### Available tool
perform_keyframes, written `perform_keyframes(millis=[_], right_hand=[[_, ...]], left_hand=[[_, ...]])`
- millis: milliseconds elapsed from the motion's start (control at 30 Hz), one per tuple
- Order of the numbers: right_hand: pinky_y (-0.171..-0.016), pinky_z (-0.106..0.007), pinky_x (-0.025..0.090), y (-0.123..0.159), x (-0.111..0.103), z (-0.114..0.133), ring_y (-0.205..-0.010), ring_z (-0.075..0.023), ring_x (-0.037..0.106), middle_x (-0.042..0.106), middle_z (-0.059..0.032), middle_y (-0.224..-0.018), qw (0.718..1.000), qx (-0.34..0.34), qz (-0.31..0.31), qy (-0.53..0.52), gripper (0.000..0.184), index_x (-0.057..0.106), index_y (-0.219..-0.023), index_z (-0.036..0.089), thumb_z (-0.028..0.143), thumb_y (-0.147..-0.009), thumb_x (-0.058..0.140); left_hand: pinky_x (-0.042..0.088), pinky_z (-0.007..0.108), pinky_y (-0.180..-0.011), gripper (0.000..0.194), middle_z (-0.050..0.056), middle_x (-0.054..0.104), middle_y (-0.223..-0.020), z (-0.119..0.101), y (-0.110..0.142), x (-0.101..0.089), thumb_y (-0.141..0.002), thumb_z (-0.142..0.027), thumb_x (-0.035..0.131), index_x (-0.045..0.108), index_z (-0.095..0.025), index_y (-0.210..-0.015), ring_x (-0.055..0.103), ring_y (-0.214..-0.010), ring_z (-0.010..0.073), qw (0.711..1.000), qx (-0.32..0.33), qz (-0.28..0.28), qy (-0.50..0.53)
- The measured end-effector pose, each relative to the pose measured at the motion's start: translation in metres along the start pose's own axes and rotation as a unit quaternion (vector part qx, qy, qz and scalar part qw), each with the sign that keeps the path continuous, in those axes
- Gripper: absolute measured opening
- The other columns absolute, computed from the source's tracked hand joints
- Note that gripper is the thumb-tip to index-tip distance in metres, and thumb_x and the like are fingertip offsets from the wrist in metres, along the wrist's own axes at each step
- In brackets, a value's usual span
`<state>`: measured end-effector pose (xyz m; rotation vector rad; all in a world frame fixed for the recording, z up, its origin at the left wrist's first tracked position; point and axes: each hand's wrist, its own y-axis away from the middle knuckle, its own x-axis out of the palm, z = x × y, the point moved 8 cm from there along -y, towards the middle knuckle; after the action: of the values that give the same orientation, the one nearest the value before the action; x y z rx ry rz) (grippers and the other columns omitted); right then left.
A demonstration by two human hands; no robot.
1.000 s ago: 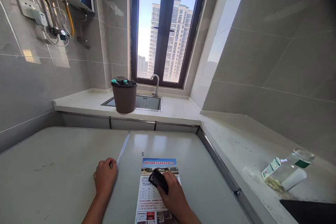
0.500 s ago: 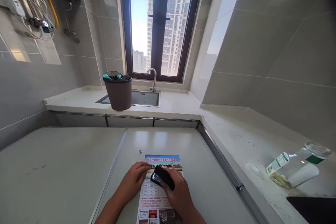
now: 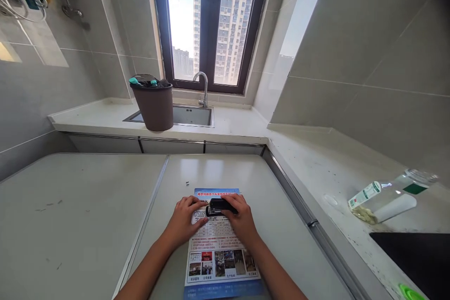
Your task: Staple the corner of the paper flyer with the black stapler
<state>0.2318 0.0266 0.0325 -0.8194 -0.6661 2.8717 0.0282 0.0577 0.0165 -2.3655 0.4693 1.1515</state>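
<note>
A black stapler (image 3: 218,206) lies sideways over the upper part of a printed flyer (image 3: 214,243) with blue bands, red and black text and photos. My right hand (image 3: 242,218) is closed around the stapler's right end. My left hand (image 3: 185,218) rests at the flyer's left edge, thumb and fingers spread apart, with the fingertips close to the stapler's left end. Whether they touch it I cannot tell. Two tiny metal pieces (image 3: 187,183), which look like staples, lie on the white table (image 3: 281,243) beyond the flyer.
A brown bin (image 3: 156,108) stands at the sink (image 3: 197,116) with its curved faucet (image 3: 204,86). On the right counter (image 3: 302,150) are a tilted clear jar (image 3: 393,199), a black panel (image 3: 411,253) and a green object (image 3: 409,292). A seam (image 3: 147,215) crosses the table.
My right hand has turned the stapler from slanted to nearly level across the flyer. My left hand has spread its thumb and fingers near it. The view has tilted downward.
</note>
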Motion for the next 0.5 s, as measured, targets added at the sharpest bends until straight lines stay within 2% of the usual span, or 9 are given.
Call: perform_keyframes(millis=[167, 267, 367, 433, 500], right_hand=[[-0.103, -0.044, 0.047, 0.000, 0.008, 0.000, -0.114, -0.0257, 0.059, 0.068, -0.0056, -0.121, 1.000, -0.008, 0.016, 0.002, 0.043, 0.068, -0.129, 0.031, 0.018, -0.087, 0.067], [-0.101, -0.042, 0.047, 0.000, -0.001, 0.000, -0.114, -0.0257, 0.057, 0.066, -0.0074, -0.123, 1.000, 0.000, -0.017, 0.017, 0.042, 0.067, -0.130, 0.028, 0.027, -0.088, 0.070], [-0.091, -0.037, 0.049, 0.003, -0.023, -0.004, -0.099, -0.0237, 0.060, 0.068, -0.0076, -0.102, 0.993, 0.019, -0.107, 0.040, 0.028, 0.075, -0.115, 0.024, 0.039, -0.097, 0.059], [-0.079, -0.032, 0.050, 0.007, -0.036, -0.011, -0.082, -0.0204, 0.060, 0.066, -0.0048, -0.081, 0.987, 0.042, -0.152, 0.032, 0.038, 0.080, -0.102, 0.020, 0.043, -0.102, 0.049], [-0.069, -0.028, 0.048, 0.011, -0.042, -0.020, -0.069, -0.0177, 0.059, 0.064, -0.0027, -0.068, 0.984, 0.068, -0.162, 0.012, 0.045, 0.081, -0.092, 0.016, 0.045, -0.101, 0.048]], left_hand=[[0.039, 0.050, -0.100, 0.032, 0.007, 0.063, -0.116, 0.000, -0.001, 0.009, -0.083, -0.033, 0.073, 0.074, -0.033, -0.115, 0.055, -0.112, 0.0300, 0.999, -0.007, -0.020, -0.031], [0.039, 0.050, -0.099, 0.031, 0.007, 0.063, -0.116, 0.004, -0.001, 0.010, -0.083, -0.033, 0.074, 0.074, -0.033, -0.113, 0.055, -0.111, 0.0295, 0.999, -0.016, -0.018, -0.030], [0.039, 0.050, -0.100, 0.030, 0.007, 0.063, -0.116, 0.005, -0.001, 0.009, -0.085, -0.035, 0.072, 0.074, -0.032, -0.114, 0.055, -0.111, 0.0292, 1.000, -0.012, -0.015, -0.023], [0.039, 0.050, -0.100, 0.030, 0.007, 0.063, -0.116, 0.004, 0.000, 0.008, -0.085, -0.037, 0.071, 0.074, -0.032, -0.115, 0.055, -0.110, 0.0290, 1.000, -0.009, -0.014, -0.014], [0.040, 0.050, -0.100, 0.029, 0.007, 0.063, -0.117, 0.004, 0.000, 0.007, -0.085, -0.036, 0.072, 0.074, -0.031, -0.113, 0.055, -0.111, 0.0289, 1.000, -0.010, -0.013, -0.006]])
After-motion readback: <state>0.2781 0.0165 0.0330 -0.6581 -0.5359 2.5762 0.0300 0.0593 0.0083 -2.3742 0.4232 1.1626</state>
